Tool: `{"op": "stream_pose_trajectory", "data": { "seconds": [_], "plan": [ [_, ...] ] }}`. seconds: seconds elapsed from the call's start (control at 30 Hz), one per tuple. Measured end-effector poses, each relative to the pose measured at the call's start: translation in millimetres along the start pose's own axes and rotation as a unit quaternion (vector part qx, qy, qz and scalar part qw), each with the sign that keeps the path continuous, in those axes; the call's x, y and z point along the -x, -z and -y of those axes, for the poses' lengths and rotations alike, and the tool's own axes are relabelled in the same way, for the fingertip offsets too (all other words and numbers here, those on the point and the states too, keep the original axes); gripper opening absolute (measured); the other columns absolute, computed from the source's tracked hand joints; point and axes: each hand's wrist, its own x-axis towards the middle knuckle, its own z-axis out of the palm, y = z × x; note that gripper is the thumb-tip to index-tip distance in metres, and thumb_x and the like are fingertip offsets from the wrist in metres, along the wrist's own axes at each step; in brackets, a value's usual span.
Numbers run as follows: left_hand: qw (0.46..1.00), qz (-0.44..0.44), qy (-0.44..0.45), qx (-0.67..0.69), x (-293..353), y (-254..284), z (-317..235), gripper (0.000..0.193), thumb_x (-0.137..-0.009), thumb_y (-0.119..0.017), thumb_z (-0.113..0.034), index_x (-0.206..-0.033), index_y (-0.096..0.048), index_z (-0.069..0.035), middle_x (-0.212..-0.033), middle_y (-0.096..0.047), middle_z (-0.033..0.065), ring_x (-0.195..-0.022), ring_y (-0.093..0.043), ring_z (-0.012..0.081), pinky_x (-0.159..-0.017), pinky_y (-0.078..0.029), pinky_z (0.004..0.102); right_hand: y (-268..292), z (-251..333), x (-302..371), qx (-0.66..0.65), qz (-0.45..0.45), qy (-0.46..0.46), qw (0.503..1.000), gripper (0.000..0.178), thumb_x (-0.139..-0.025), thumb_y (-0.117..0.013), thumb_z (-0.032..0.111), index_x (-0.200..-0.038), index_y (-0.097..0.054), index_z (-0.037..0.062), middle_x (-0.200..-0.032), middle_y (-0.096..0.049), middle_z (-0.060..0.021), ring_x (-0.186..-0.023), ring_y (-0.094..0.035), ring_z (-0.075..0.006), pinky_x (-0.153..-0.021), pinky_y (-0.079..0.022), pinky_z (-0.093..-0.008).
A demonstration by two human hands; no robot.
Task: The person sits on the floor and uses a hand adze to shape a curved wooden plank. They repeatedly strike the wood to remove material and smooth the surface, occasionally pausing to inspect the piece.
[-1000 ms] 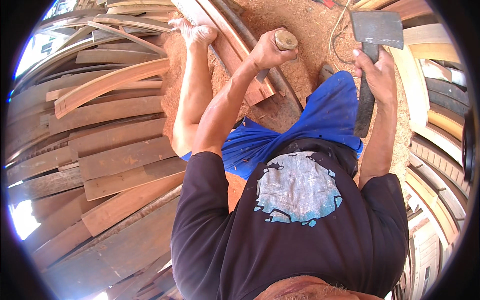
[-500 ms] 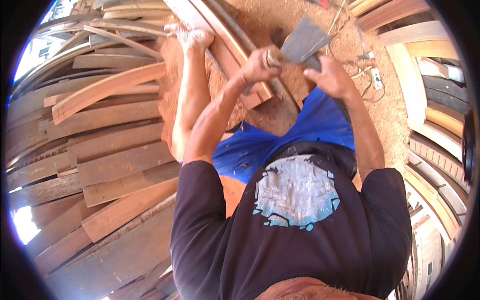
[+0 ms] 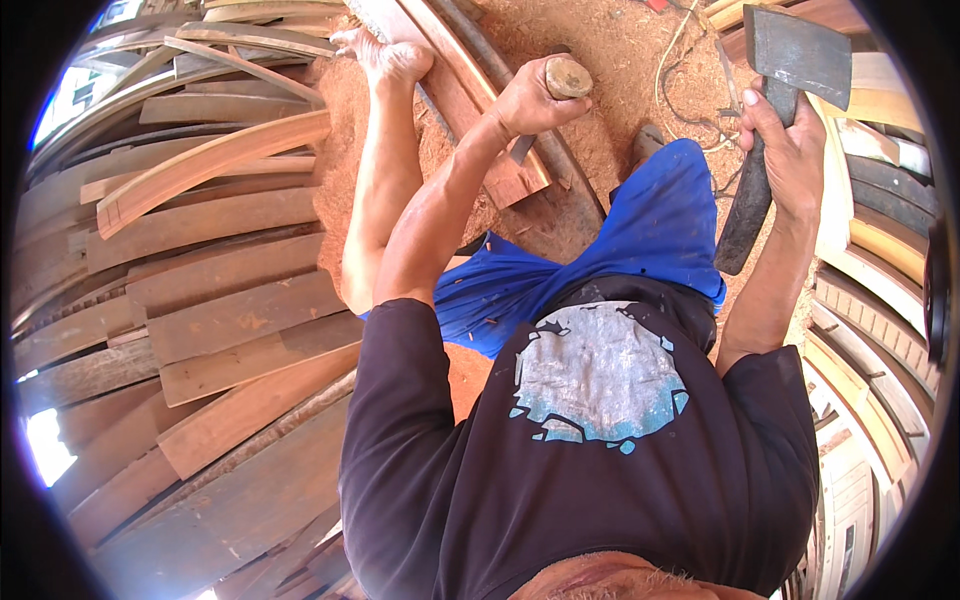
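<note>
My left hand (image 3: 530,98) is wrapped round the wooden handle of a chisel (image 3: 568,78), whose butt end faces up. Part of its metal blade shows below my fist, against a reddish-brown wooden beam (image 3: 515,182); I cannot tell exactly where the tip rests. Off to the right, my right hand (image 3: 787,150) grips a hatchet (image 3: 798,58) by its dark handle. The broad grey head is raised at the upper right, well apart from the chisel. My bare left foot (image 3: 385,55) is beside the beam's far part.
Stacked boards (image 3: 230,285) fill the left side, with a curved wooden piece (image 3: 215,165) lying on top. More timber (image 3: 870,290) stands along the right. Sawdust (image 3: 560,30) covers the ground, where a cord (image 3: 662,75) runs near my right hand.
The hatchet has swung up and right, away from the chisel. My left hand has shifted slightly up and right, keeping its hold on the chisel, whose butt end is now uncovered.
</note>
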Motion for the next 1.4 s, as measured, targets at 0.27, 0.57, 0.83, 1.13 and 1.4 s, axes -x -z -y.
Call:
{"op": "stream_pose_trajectory", "data": {
  "seconds": [0.27,0.57,0.83,1.13,1.4],
  "plan": [
    [1.000,0.001,-0.012,0.003,12.4,-2.4,2.7,0.026,-0.077,-0.080,-0.015,-0.097,-0.067,-0.005,-0.087,-0.069,0.0014,-0.082,-0.063,0.0116,-0.076,-0.055,0.0332,-20.3,-0.8,4.1,0.091,0.015,0.022,0.995,0.035,-0.095,-0.073,0.030,-0.109,-0.063,-0.0010,-0.076,-0.063,-0.0039,-0.062,-0.059,-0.0129,-0.062,-0.051,-0.0305],
    [0.997,0.066,-0.019,-0.041,4.0,-16.0,6.6,0.033,-0.075,-0.077,-0.013,-0.105,-0.068,-0.005,-0.098,-0.074,0.0057,-0.089,-0.068,0.0177,-0.082,-0.056,0.0356,-62.8,-49.3,9.5,0.153,0.176,-0.015,0.972,0.044,-0.092,-0.069,0.033,-0.113,-0.062,-0.0051,-0.079,-0.067,-0.0122,-0.068,-0.065,-0.0193,-0.067,-0.055,-0.0366],
    [0.994,0.091,-0.008,-0.066,-7.8,-22.5,13.8,0.027,-0.082,-0.080,-0.016,-0.104,-0.067,-0.006,-0.094,-0.070,0.0018,-0.085,-0.064,0.0129,-0.079,-0.054,0.0327,-35.0,-35.9,-31.7,0.135,-0.076,0.002,0.988,0.031,-0.096,-0.069,0.027,-0.112,-0.064,0.0009,-0.072,-0.063,-0.0025,-0.061,-0.061,-0.0123,-0.059,-0.051,-0.0295],
    [0.992,0.113,0.032,-0.041,11.2,-19.9,32.7,0.032,-0.077,-0.081,-0.013,-0.104,-0.067,-0.005,-0.093,-0.071,0.0049,-0.086,-0.065,0.0149,-0.079,-0.055,0.0344,-43.9,-63.6,10.6,0.057,0.156,-0.159,0.973,0.035,-0.091,-0.071,0.022,-0.112,-0.060,-0.0040,-0.082,-0.066,-0.0083,-0.061,-0.062,-0.0126,-0.052,-0.050,-0.0290],
    [0.984,0.109,0.041,-0.133,14.3,-11.8,17.2,0.027,-0.079,-0.079,-0.013,-0.102,-0.068,-0.006,-0.092,-0.071,0.0045,-0.085,-0.065,0.0167,-0.078,-0.055,0.0343,-86.3,-119.4,-3.1,0.251,0.131,0.001,0.959,0.037,-0.091,-0.069,0.026,-0.107,-0.061,-0.0055,-0.084,-0.070,-0.0164,-0.064,-0.066,-0.0248,-0.060,-0.055,-0.0379]
  ]
}}
